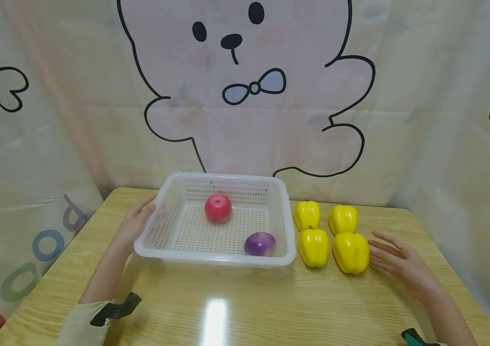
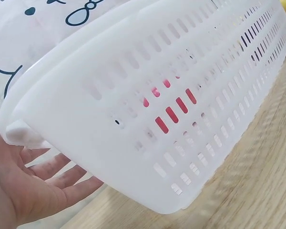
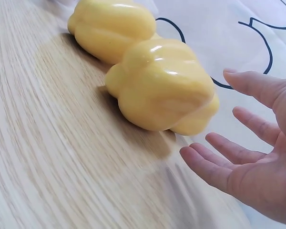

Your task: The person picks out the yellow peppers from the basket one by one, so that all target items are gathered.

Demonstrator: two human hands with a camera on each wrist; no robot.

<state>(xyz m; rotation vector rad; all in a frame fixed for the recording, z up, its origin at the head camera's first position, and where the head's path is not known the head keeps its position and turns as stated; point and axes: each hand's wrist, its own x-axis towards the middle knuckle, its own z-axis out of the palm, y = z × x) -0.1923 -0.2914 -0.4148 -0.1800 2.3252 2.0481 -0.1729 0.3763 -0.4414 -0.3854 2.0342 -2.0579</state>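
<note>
A white plastic basket (image 1: 227, 260) stands on the table, holding a red apple-like fruit (image 1: 217, 208) and a purple onion (image 1: 260, 243). My left hand (image 1: 134, 226) is at the basket's left end, its extended fingers against the outer wall below the rim. In the left wrist view those fingers (image 2: 62, 193) run along the end wall; the thumb is mostly hidden. To the right of the basket, several yellow bell peppers sit close together. Beside the front right bell pepper (image 1: 351, 253) is my right hand (image 1: 400, 262), fingers spread and holding nothing. The right wrist view shows a gap between this hand (image 3: 257, 157) and the peppers.
The other peppers are a front left one (image 1: 313, 247), a back left one (image 1: 307, 215) and a back right one (image 1: 343, 219). Behind the wooden table (image 1: 271, 302) hangs a curtain (image 1: 253, 139) with a cartoon bear, and curtains also flank both sides.
</note>
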